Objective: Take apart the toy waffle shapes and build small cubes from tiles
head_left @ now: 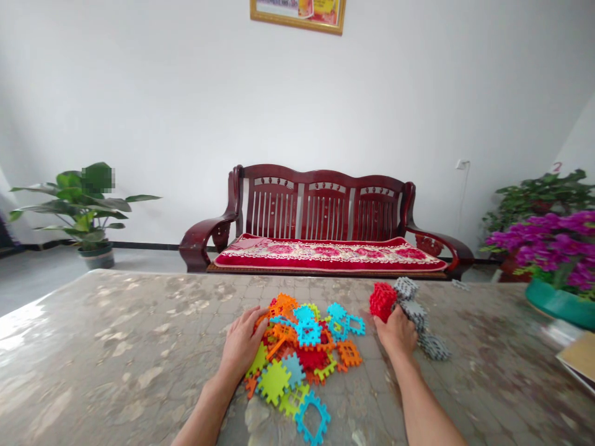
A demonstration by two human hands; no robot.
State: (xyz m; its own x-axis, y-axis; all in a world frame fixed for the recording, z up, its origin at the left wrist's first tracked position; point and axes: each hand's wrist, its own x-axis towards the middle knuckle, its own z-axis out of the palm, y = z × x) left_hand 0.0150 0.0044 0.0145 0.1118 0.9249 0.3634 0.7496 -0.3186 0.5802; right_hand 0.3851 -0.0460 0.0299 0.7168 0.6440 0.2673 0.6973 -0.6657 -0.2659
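A loose pile of toothed interlocking plastic tiles in orange, blue, lime and red (274,378) lies in front of me on the table. My left hand (240,339) rests against the pile's left edge, palm down with its fingers stretched out and touching orange tiles. To the right of the pile, my right hand (398,333) is closed on a red block of joined tiles (383,298), its thumb at the near side and the other fingers partly hidden. Several grey tile blocks (413,313) stand right beside that hand, and one lies nearer me at the right.
A patterned cover spreads over the table (116,359). A grey tile (460,285) lies near the far edge. At the right are purple flowers in a green pot (558,303) and a cardboard-coloured item (581,359). Beyond stands a wooden bench (325,204); a potted plant (95,254) is left.
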